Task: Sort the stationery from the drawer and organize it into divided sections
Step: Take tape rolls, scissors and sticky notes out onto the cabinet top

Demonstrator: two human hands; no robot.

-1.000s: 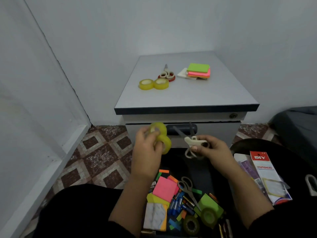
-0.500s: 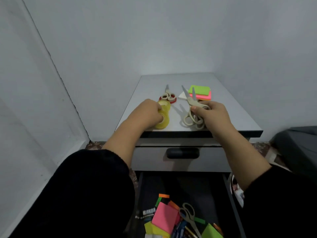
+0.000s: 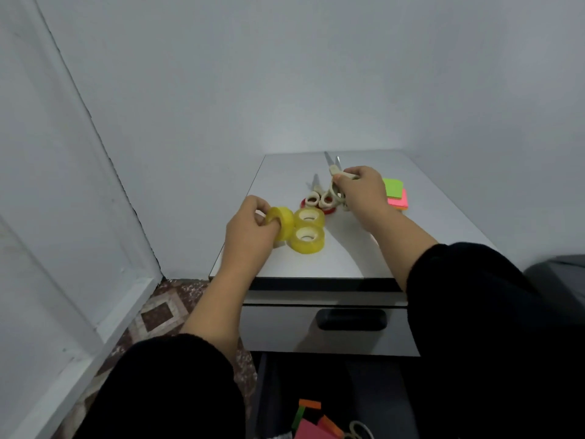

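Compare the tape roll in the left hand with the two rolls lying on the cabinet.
The yellow tape roll in the left hand stands on edge, gripped; the two yellow tape rolls lying flat rest untouched on the grey cabinet top, holes facing up. All look alike in colour and size.

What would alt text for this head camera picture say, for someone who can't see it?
Over a grey cabinet top, the left hand holds a yellow tape roll beside two more rolls, while the right hand holds scissors by another pair and sticky notes.
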